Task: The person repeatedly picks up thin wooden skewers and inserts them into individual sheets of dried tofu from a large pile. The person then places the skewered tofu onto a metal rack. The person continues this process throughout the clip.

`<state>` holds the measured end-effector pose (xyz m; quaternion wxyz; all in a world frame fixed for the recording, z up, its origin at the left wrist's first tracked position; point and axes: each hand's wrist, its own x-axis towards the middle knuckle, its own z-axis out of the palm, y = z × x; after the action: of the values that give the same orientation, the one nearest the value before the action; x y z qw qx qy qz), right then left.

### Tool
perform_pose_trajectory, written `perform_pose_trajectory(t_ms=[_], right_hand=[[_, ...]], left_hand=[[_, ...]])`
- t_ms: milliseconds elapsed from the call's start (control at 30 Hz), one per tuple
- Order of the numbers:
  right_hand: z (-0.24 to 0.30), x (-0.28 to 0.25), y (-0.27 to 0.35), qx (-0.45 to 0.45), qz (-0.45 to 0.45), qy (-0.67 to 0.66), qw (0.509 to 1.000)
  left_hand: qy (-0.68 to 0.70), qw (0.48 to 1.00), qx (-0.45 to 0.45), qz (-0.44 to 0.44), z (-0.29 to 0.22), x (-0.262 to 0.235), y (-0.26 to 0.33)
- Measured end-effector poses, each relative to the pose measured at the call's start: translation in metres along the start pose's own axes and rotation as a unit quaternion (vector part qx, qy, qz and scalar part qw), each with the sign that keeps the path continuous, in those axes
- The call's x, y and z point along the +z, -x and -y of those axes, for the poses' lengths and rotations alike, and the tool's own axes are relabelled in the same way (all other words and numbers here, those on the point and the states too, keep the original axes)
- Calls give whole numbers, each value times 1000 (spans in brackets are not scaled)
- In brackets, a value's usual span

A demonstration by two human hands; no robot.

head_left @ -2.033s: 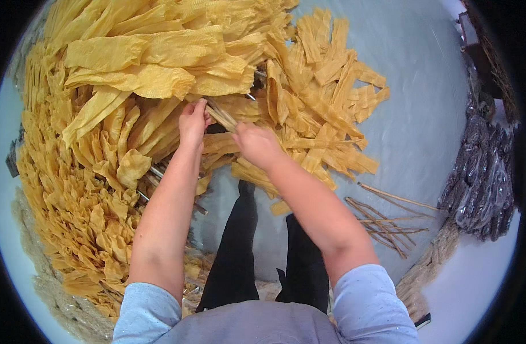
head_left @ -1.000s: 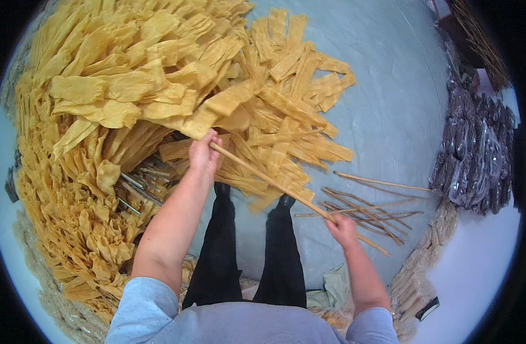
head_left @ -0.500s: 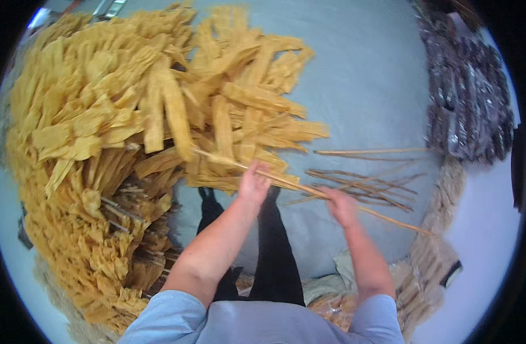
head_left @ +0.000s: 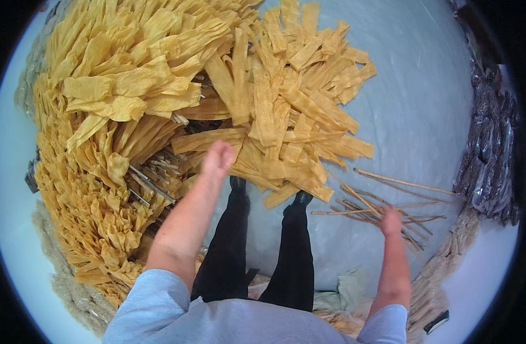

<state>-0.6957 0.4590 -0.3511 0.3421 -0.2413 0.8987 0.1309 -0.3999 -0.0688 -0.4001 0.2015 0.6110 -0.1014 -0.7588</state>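
Over the lower edge of a heap of flat, wrinkled yellow strips [head_left: 268,120], my left hand [head_left: 220,156] is slightly blurred. Its fingers are tucked under and hard to make out; no stick shows in it. Farther right and lower, my right hand [head_left: 390,221] is closed on a thin wooden stick [head_left: 357,195] that slants up and left toward the strips. Several loose brown sticks [head_left: 420,219] lie crossed on the pale sheet beneath that hand. No yellow strip hangs from the held stick.
A large mound of layered yellow strips [head_left: 102,172] fills the left side, with stick ends [head_left: 151,183] poking out. Dark bundles in clear wrapping [head_left: 492,155] are stacked at the right. Pale wrapped bundles [head_left: 446,258] run along the lower right. My legs [head_left: 291,246] stand between.
The stick held in both hands is now in the right hand only, without the strip at its left end. My right hand moved right to the loose sticks; my left moved left and up.
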Motion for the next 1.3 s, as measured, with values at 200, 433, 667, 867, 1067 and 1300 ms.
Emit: perform_pose_trajectory(t_ms=[200, 433, 667, 867, 1067, 1300], right_hand=[[290, -59, -76, -263, -47, -298, 916], [605, -129, -87, -340, -36, -360, 868], [634, -148, -81, -397, -17, -251, 882], [625, -152, -84, -444, 2, -235, 865], [563, -116, -77, -483, -14, -321, 815], [450, -104, -36, -429, 184, -325, 822]], left_hand=[[-56, 984, 148, -84, -124, 2, -14], [-224, 959, 174, -29, -162, 19, -7], [-283, 931, 229, -32, -163, 17, -10], [-255, 941, 221, 15, -156, 14, -17], [-208, 943, 228, -121, -137, 38, 9], [-226, 955, 191, 13, -41, 31, 53]])
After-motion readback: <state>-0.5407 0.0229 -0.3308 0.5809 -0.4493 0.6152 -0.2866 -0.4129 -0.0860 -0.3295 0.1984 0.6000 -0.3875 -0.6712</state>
